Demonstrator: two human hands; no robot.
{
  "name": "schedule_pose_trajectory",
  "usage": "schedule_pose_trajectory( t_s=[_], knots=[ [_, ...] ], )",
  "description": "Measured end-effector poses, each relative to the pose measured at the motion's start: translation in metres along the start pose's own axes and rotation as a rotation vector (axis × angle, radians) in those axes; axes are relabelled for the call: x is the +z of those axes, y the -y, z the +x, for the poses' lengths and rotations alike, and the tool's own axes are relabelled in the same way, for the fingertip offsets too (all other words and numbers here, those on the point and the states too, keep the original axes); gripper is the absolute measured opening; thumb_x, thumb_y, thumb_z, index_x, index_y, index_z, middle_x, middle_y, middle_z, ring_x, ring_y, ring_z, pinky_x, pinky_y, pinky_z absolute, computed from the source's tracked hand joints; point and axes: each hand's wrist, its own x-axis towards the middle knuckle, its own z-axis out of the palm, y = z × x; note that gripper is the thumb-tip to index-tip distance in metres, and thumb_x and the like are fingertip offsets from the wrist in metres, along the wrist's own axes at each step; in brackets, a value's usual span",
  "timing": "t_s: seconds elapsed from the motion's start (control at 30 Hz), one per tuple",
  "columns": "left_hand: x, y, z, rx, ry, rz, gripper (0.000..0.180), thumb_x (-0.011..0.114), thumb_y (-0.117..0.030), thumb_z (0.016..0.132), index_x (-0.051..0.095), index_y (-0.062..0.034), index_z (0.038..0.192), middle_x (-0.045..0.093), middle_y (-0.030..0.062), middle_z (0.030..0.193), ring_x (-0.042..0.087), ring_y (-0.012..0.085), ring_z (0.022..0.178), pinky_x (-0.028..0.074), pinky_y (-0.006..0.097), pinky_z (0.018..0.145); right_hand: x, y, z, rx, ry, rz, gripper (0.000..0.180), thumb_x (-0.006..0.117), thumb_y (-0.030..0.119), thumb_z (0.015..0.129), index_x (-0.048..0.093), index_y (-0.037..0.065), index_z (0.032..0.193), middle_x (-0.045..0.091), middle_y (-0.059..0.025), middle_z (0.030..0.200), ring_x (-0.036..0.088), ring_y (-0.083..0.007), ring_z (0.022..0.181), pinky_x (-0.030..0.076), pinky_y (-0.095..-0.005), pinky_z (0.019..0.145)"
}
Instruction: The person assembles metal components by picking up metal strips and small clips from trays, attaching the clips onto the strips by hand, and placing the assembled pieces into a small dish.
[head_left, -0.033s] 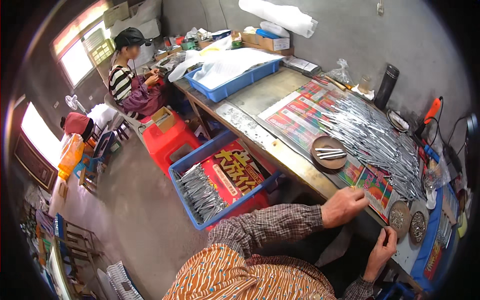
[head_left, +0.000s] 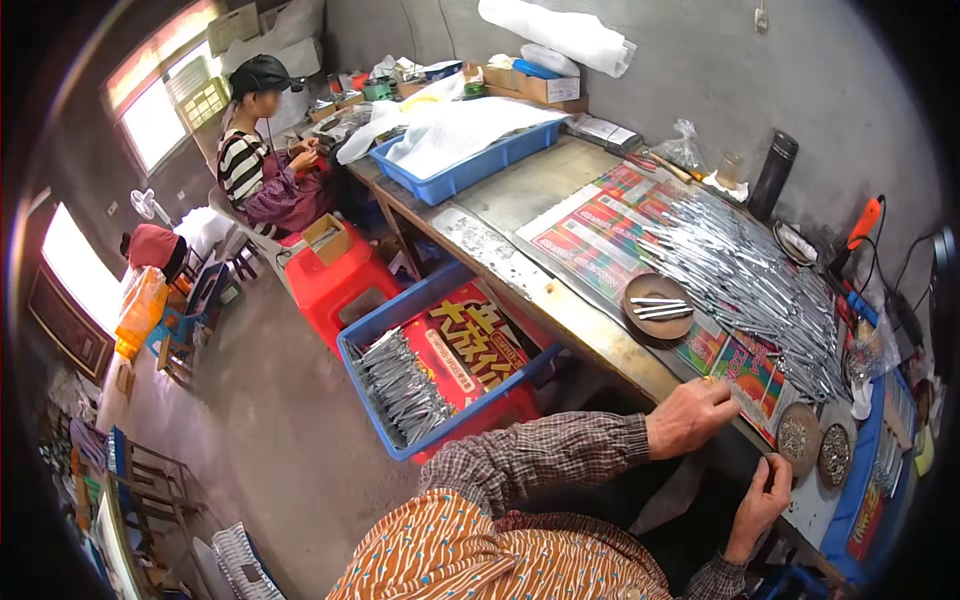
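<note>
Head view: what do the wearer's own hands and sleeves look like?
The left hand and right hand are ungloved. A tiny yellowish spot on the left may be a ring; too small to tell. The left sleeve is dark, finely checked, with a gathered cuff; the right sleeve shows similar checked cloth.

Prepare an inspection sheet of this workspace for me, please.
Surface: worktable partly covered by printed sheets.
Job's things: silvery rods heaped loosely; brown bowl holding a few pale rods; two round dishes of tiny parts.
Clutter: black cylinder and clear bag near the wall.
Left hand: at the worktable's front edge; any held item cannot be told.
Right hand: near the dishes; grip also unclear.
Cables: black cable near an orange-handled tool.
Surroundings: seated co-worker, red stool, blue crate holding metal rods.
</note>
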Motion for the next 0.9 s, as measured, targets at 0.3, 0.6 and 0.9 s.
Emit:
schedule_pose_trajectory(
  t_s=[0.3, 0.6, 0.9],
  knots=[
    [0.031, 0.005, -0.006, -0.091, -0.011, -0.117, 0.019, 0.064, -0.005, 0.077, 0.053, -0.0027, 0.093, 0.053, 0.0135, 0.089, 0.057, 0.034, 0.083, 0.048, 0.042, 0.072, 0.02, 0.013, 0.008, -0.02, 0.023, 0.136, 0.007, 0.058, 0.0, 0.088, 0.057, -0.005, 0.094, 0.055, -0.012, 0.084, 0.054, -0.0227, 0.077, 0.044, -0.0325, 0.07],
    [0.041, 0.007, -0.013, -0.053, 0.013, 0.013, 0.021, 0.061, -0.005, 0.072, 0.055, -0.0002, 0.091, 0.054, 0.0113, 0.093, 0.055, 0.029, 0.09, 0.046, 0.037, 0.08, 0.035, 0.004, 0.013, -0.057, 0.046, 0.115, 0.008, 0.058, -0.001, 0.087, 0.057, -0.005, 0.094, 0.055, -0.0124, 0.085, 0.055, -0.0249, 0.078, 0.045, -0.0336, 0.071],
    [0.044, 0.005, -0.014, -0.065, 0.027, 0.06, 0.022, 0.061, -0.006, 0.072, 0.056, 0.0002, 0.093, 0.054, 0.0103, 0.094, 0.054, 0.0278, 0.09, 0.046, 0.037, 0.081, 0.035, 0.004, 0.012, -0.107, 0.024, 0.065, 0.008, 0.057, 0.002, 0.089, 0.057, -0.005, 0.094, 0.056, -0.0123, 0.085, 0.056, -0.0244, 0.08, 0.045, -0.0341, 0.074]
  ],
)
